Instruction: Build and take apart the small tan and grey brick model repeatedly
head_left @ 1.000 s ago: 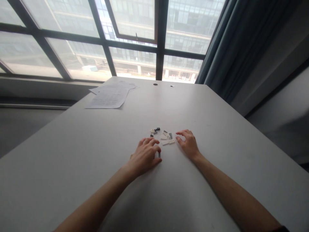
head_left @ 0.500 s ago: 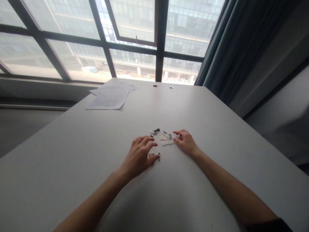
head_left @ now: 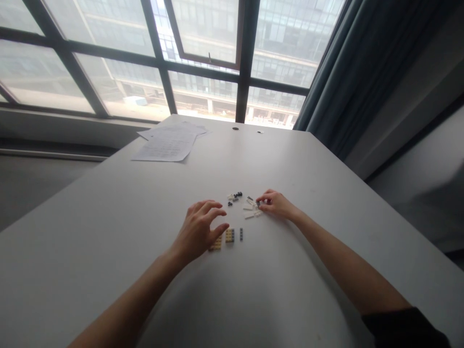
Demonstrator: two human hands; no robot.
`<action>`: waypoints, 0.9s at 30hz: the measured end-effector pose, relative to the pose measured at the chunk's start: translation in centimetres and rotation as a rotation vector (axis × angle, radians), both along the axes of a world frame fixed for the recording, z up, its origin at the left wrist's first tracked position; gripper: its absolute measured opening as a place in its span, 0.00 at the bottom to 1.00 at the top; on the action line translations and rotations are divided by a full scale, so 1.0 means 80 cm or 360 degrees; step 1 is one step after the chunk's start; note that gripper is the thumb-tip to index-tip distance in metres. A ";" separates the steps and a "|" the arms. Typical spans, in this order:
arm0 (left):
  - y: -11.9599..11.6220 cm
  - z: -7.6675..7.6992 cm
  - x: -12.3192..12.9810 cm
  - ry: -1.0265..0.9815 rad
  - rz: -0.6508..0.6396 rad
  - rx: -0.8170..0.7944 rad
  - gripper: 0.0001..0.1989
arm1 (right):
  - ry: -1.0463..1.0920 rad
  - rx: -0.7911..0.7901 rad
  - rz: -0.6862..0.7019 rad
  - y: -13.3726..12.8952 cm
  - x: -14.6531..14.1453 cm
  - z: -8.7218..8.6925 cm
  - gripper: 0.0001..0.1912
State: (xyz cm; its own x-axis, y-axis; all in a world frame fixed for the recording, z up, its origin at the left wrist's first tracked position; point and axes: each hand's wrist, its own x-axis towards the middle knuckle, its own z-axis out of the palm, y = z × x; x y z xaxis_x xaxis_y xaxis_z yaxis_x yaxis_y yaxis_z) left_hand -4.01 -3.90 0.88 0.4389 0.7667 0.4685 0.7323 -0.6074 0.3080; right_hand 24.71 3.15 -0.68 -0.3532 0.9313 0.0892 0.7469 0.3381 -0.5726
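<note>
Ahead of you, the window (head_left: 205, 29) rises behind the far edge of the tabletop (head_left: 275, 290), and a dark curtain (head_left: 337, 77) hangs beyond its far-right corner. Printed papers (head_left: 168, 141) overlap near the far-left corner. Your left hand (head_left: 199, 227) is about midway between the left and right edges, its fingers spread wide and holding nothing. Your right hand (head_left: 277, 204) is nearer the right edge, its fingers narrow around a small gray piece (head_left: 258, 205); whether they grip it, you cannot tell. Two tan blocks lie by your left thumb: one partly hidden (head_left: 216, 245), the other gray-sided (head_left: 229, 236). White strips (head_left: 249, 216) lie beside your right fingertips. A slim gray brick (head_left: 241, 234) sits just right of the blocks, and small dark pieces (head_left: 238, 194) lie farther toward the far edge.
</note>
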 end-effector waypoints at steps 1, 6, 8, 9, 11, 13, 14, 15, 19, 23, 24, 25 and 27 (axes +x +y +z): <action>0.001 -0.001 -0.001 -0.0006 0.0002 0.0006 0.10 | -0.0015 -0.0002 -0.0015 0.000 0.001 0.001 0.12; 0.004 -0.003 -0.007 -0.0040 0.0019 0.0021 0.10 | -0.0090 0.0026 -0.0047 0.000 0.008 0.005 0.13; 0.005 -0.002 -0.008 -0.0053 0.0032 0.0015 0.10 | -0.0120 0.0040 -0.0084 0.001 0.012 0.005 0.14; 0.005 -0.002 -0.008 -0.0056 0.0038 0.0009 0.10 | -0.0132 0.0048 -0.0099 0.001 0.013 0.005 0.14; 0.005 -0.002 -0.008 -0.0058 0.0047 -0.0005 0.10 | -0.0142 0.0075 -0.0116 0.000 0.014 0.004 0.14; 0.004 -0.002 -0.008 -0.0064 0.0053 -0.0009 0.10 | -0.0116 0.0101 -0.0127 -0.002 0.013 0.002 0.12; 0.004 -0.002 -0.008 -0.0069 0.0055 -0.0007 0.10 | -0.0068 0.0096 -0.0137 -0.004 0.012 0.002 0.12; 0.004 -0.002 -0.008 -0.0076 0.0057 -0.0006 0.10 | 0.0019 0.0065 -0.0152 -0.006 0.012 0.001 0.11; 0.005 -0.003 -0.009 -0.0095 0.0041 -0.0010 0.10 | 0.0819 -0.0284 -0.0265 -0.021 0.010 0.002 0.19; 0.005 -0.003 -0.007 -0.0088 -0.0004 -0.0008 0.09 | 0.1341 -0.0565 -0.0212 -0.046 0.005 0.008 0.27; 0.004 -0.002 -0.006 -0.0069 -0.0038 -0.0008 0.09 | 0.1323 -0.0567 -0.0193 -0.054 0.001 0.010 0.27; 0.002 -0.002 -0.005 -0.0038 -0.0088 -0.0012 0.09 | 0.1243 -0.0540 -0.0168 -0.063 -0.004 0.012 0.26; -0.002 -0.001 -0.002 0.0056 -0.0230 -0.0034 0.08 | 0.0928 -0.0381 -0.0096 -0.084 -0.016 0.015 0.20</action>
